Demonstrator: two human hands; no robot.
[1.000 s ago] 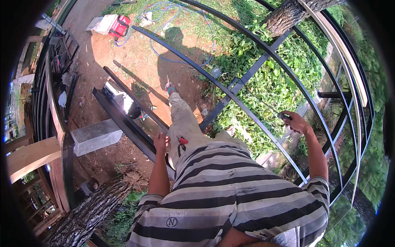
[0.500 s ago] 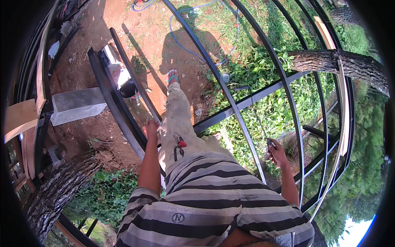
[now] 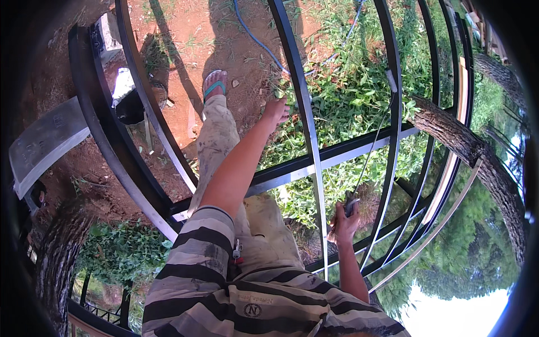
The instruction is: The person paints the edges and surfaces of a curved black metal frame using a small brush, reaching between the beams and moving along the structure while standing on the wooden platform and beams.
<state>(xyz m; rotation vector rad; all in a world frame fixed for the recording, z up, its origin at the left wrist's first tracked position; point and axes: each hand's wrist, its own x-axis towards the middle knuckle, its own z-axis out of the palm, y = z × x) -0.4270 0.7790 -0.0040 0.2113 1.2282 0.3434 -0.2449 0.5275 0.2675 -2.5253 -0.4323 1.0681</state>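
Note:
My right hand (image 3: 345, 224) is closed around the dark handle of a small paint roller (image 3: 391, 81). A long thin wire frame runs from the handle to the pale roller head, which overlaps a curved black metal bar (image 3: 394, 121); whether they touch I cannot tell. My left hand (image 3: 275, 111) is stretched forward over the plants, fingers loosely bent, with nothing visible in it. It is just left of another black bar (image 3: 303, 106), apart from it. A black crossbeam (image 3: 342, 154) with a lighter face passes below both bars.
Further black bars (image 3: 101, 112) curve past on the left, beside a grey block (image 3: 50, 143). A tree trunk (image 3: 449, 129) crosses the frame at right, near a long thin wooden strip (image 3: 432, 255). A blue hose (image 3: 255, 39) lies on the ground ahead. My sandalled foot (image 3: 215, 84) stands on red soil.
My left hand has left the bar at left and reached forward and right. The roller head has moved from the crossbeam area onto a bar farther right. The view has shifted.

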